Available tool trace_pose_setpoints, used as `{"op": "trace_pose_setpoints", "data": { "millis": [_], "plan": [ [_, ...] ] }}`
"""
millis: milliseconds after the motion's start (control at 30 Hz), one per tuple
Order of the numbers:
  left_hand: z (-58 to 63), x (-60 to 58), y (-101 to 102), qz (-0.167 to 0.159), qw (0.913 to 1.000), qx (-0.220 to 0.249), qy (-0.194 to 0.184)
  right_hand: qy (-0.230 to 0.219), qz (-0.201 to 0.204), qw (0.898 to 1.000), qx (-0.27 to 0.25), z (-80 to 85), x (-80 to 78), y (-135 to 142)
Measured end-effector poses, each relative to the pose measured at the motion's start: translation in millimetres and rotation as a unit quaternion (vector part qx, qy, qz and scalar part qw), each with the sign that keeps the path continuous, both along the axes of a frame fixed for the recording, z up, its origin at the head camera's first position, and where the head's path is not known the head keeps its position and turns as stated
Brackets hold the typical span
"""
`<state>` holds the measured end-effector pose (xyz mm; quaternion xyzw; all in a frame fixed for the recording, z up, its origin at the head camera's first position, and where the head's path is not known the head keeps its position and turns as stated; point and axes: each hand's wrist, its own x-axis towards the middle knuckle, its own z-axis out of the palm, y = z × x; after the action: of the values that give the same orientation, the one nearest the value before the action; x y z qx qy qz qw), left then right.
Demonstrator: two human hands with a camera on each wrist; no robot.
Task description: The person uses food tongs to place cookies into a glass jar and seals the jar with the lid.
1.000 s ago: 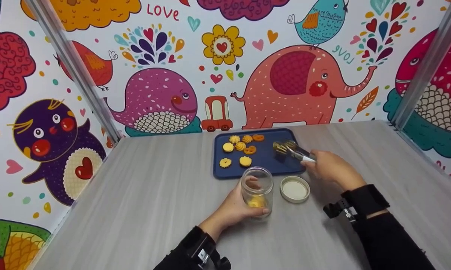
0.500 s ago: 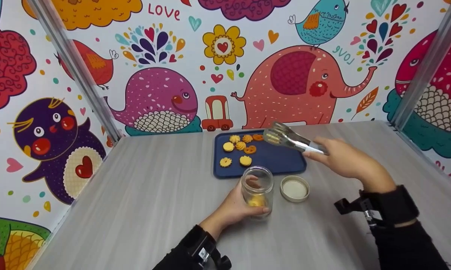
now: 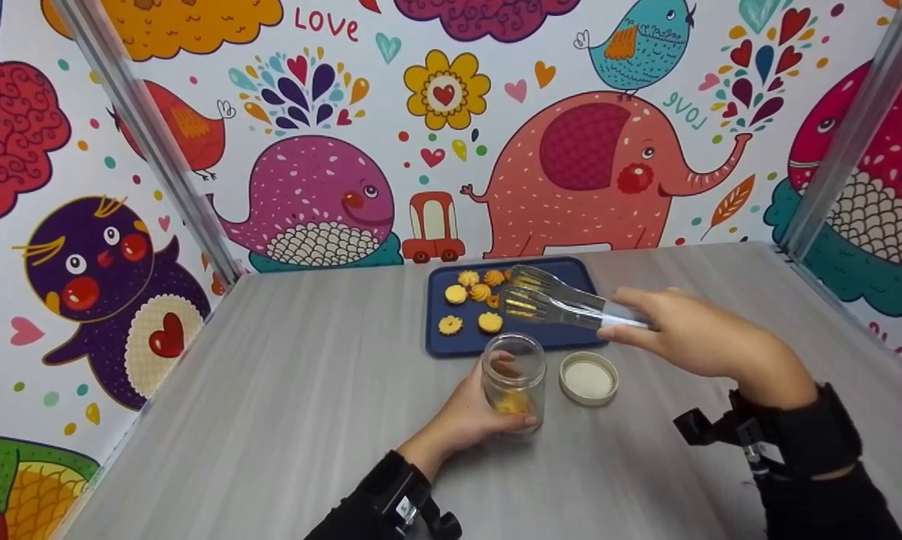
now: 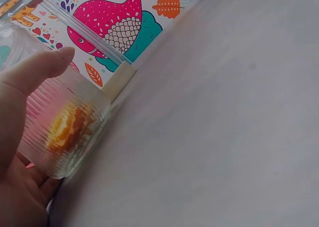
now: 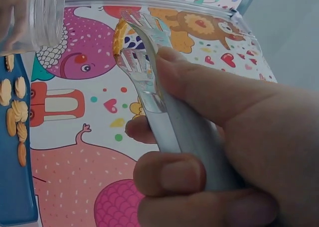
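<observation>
My left hand (image 3: 462,412) grips a clear glass jar (image 3: 533,375) standing upright at the middle of the table. Low inside it lies a yellow cookie (image 4: 70,127), seen through ribbed glass. My right hand (image 3: 698,337) holds metal tongs (image 3: 574,304) by their pale handles, thumb on one side and fingers curled round the other. Between the tong heads shows the golden edge of a cookie (image 5: 119,38). In the head view the tong heads overlap the blue tray (image 3: 439,346), behind the jar's mouth.
Several cookies (image 3: 456,295) and pretzel-like pieces lie mostly on the tray's left side. A round lid (image 3: 588,379), inner side up, lies right of the jar. A patterned wall (image 3: 331,187) closes off the table's back, with metal posts (image 3: 844,142) at the corners.
The right hand has lifted the tongs from the tray's right part and swung them left and nearer, toward the jar. The left hand and jar stay in place.
</observation>
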<state>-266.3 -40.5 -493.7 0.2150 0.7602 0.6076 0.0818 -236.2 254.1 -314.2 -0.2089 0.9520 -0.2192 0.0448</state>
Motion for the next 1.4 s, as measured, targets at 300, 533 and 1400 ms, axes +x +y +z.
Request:
{"op": "trace_pose_setpoints", "data": {
  "millis": [300,533,1400],
  "plan": [
    [2.0,0.6,0.8,0.002,1.0,0.002,-0.005,-0.014,0.044,0.999,0.004,-0.1,10.4,-7.5],
    [-1.0,-0.8,-1.0,0.006,0.9999,-0.01,-0.011,0.007,0.042,0.999,0.011,-2.0,14.5,-6.2],
    [2.7,1.9,-0.6,0.001,0.9997,0.001,-0.023,-0.008,0.066,0.998,0.024,-7.7,11.1,-9.9]
  ]
}}
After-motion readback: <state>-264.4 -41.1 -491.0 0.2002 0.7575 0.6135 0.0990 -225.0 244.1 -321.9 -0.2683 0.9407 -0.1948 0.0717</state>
